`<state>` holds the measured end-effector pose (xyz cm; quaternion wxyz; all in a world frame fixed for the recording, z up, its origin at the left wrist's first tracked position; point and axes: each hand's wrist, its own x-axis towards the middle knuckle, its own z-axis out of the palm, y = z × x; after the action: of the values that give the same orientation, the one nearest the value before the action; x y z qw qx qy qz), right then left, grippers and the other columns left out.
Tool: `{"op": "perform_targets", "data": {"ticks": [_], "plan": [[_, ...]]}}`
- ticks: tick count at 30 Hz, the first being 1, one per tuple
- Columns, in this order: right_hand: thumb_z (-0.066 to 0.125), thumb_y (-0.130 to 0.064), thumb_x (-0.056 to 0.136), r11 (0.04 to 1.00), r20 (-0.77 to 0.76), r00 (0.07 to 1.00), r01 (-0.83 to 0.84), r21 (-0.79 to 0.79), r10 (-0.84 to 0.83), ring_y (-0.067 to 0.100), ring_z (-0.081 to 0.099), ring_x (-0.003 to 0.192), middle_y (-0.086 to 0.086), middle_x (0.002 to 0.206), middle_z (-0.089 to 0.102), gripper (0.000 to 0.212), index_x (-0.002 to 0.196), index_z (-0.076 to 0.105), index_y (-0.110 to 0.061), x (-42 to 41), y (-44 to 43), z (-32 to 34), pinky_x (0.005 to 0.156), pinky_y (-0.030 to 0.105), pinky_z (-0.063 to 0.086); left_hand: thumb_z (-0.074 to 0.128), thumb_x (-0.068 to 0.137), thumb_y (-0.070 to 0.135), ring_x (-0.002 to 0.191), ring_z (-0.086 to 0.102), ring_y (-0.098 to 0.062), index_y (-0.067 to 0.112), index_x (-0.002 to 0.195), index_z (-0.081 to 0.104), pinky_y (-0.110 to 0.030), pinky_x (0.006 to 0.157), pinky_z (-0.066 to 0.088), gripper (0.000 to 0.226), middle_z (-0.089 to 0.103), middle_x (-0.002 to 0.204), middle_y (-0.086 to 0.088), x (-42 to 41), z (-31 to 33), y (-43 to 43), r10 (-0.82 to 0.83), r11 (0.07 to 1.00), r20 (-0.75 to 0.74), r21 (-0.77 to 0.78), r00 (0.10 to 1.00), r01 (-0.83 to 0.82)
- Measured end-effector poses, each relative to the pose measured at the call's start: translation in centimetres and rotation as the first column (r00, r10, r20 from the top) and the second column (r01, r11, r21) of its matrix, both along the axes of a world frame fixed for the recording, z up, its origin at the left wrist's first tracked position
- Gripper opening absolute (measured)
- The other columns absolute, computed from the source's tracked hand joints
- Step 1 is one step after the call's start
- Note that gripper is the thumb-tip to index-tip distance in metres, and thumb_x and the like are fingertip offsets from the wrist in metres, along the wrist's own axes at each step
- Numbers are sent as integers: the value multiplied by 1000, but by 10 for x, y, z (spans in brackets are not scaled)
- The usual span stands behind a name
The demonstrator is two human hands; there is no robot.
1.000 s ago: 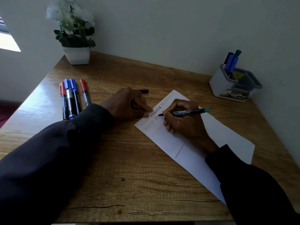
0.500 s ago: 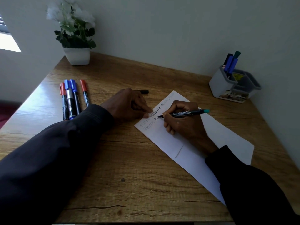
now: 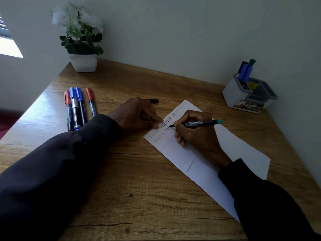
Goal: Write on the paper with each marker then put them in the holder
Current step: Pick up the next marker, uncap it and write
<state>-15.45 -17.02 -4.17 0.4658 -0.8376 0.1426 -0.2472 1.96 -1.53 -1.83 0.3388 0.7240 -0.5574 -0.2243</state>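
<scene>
A long white paper (image 3: 175, 153) lies slanted on the wooden desk, with lines of handwriting at its far end. My right hand (image 3: 194, 134) grips a black marker with a teal end (image 3: 199, 122); its tip touches the second written line. My left hand (image 3: 137, 113) rests at the paper's left edge, fingertips pressing the sheet down. A black cap (image 3: 154, 101) pokes out just beyond that hand. Several capped markers, red and blue (image 3: 78, 106), lie side by side at the left. The grey holder (image 3: 234, 94) at the far right has several markers standing in it.
A white pot with a flowering plant (image 3: 83, 62) stands at the desk's far left corner. Walls close off the back and right sides. Bare wood (image 3: 139, 197) stretches between my arms toward the front edge.
The marker tip has crept slightly to the right along the second line of writing. My left hand stays in place on the paper's edge.
</scene>
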Motion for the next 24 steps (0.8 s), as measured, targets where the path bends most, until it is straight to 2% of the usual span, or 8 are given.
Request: {"op": "perform_targets", "data": {"ticks": [8,12,17,24], "plan": [[73,-6,91,999,-23,999,39,-3,-39,25,70,51,9,68,73,10,83,70,0,1,0,0,46,33,57,74,82,18,89,55,5,40,98,65,2,69,44,28,54,99,23,1,0,0,7,1000,-14,19,1000,-6],[74,-5,89,998,-49,997,62,-32,-64,24,69,50,10,66,72,12,81,68,2,1,0,1,46,34,57,73,83,20,92,55,4,36,104,67,2,72,44,28,56,106,18,2,-2,-2,2,1000,10,24,1000,-2],[73,-4,90,998,9,998,60,0,-60,25,70,50,9,67,72,11,82,68,3,2,0,-1,45,34,57,71,84,18,92,54,4,39,103,63,2,74,44,29,54,108,18,2,-2,-2,-8,999,19,35,1000,7],[73,-2,89,996,-25,996,83,31,-83,26,70,50,10,66,73,12,81,68,3,2,0,1,46,33,58,71,84,20,96,55,1,39,105,64,1,75,45,29,56,113,14,2,-3,-3,-11,999,9,42,1000,10]]}}
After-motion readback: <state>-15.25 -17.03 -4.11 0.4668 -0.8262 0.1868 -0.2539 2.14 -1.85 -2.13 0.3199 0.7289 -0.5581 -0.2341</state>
